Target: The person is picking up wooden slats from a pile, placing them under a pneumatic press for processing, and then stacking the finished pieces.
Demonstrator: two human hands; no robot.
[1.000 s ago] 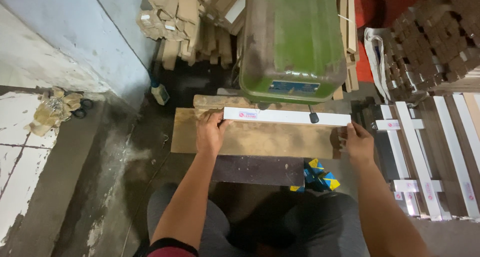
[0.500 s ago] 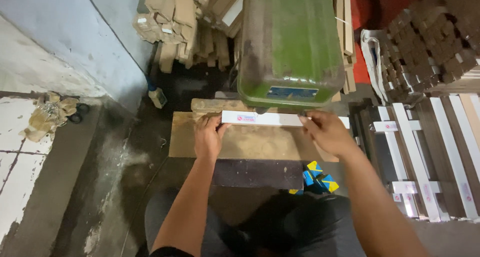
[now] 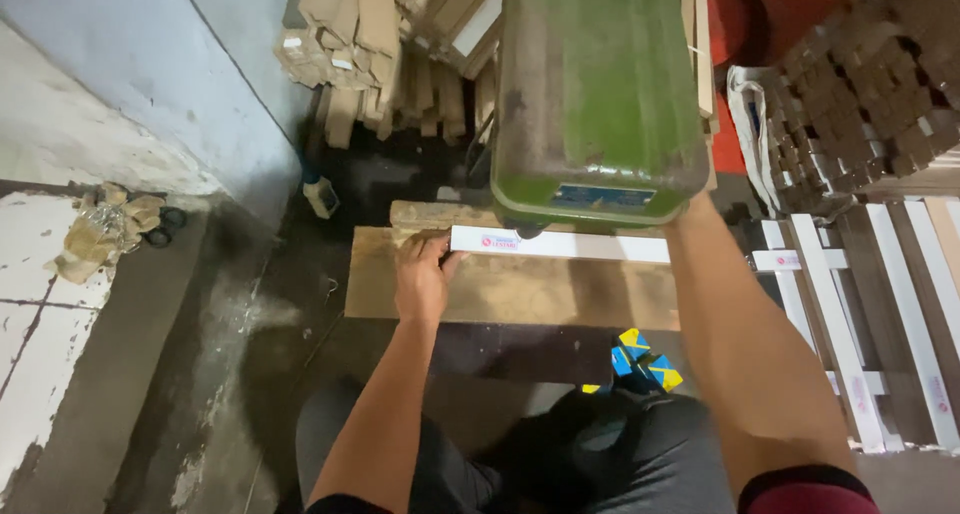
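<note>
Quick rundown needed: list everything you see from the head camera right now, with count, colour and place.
white strip: one, white, lying across the wooden board under the green machine
wooden board: one, brown, in front of the machine
green machine: one, green, top centre
stacked wood pieces: many, tan, top left against the wall
white strips: several, white, right side
dark blocks: a pile, brown, top right
crumpled paper: one, tan, left floor
blue and yellow pack: one, below the board
left hand: pressing the white strip's left end
right hand: hidden behind the machine; only the forearm shows
</note>
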